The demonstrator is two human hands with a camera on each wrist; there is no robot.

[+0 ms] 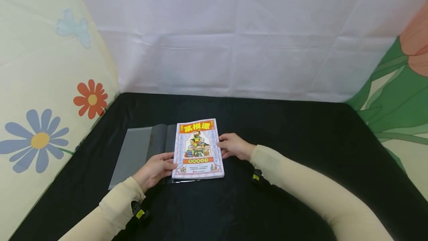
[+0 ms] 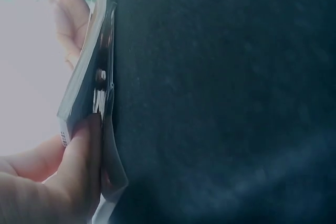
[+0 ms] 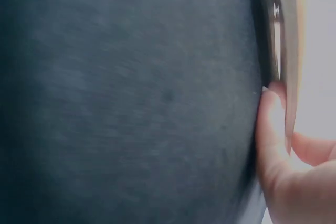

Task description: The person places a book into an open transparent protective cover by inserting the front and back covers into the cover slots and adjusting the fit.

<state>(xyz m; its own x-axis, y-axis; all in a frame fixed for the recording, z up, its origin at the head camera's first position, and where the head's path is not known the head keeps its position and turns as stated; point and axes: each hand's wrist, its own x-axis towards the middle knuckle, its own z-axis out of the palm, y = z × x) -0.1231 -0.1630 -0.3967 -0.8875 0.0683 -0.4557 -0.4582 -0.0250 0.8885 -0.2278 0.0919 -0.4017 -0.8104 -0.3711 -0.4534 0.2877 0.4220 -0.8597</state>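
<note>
A paperback book (image 1: pixel 197 148) with a red, yellow and white cartoon cover lies face up near the table's middle. Beneath it, and spread out to its left, is an open clear plastic book cover (image 1: pixel 133 148). My left hand (image 1: pixel 154 170) pinches the book's lower left edge between thumb and fingers. On the opposite side my right hand (image 1: pixel 235 145) grips the right edge. The left wrist view shows the book (image 2: pixel 86 77) side-on, slightly raised over the glossy plastic (image 2: pixel 110 145). In the right wrist view, fingers (image 3: pixel 273 124) reach under the book's edge (image 3: pixel 291 51).
A black cloth (image 1: pixel 301 140) covers the table. Behind it hangs a white cloth backdrop (image 1: pixel 234 47). Flower-patterned cloths stand along the left (image 1: pixel 40 84) and right sides. Each wrist carries a small black strap device, such as the right one (image 1: pixel 256 176).
</note>
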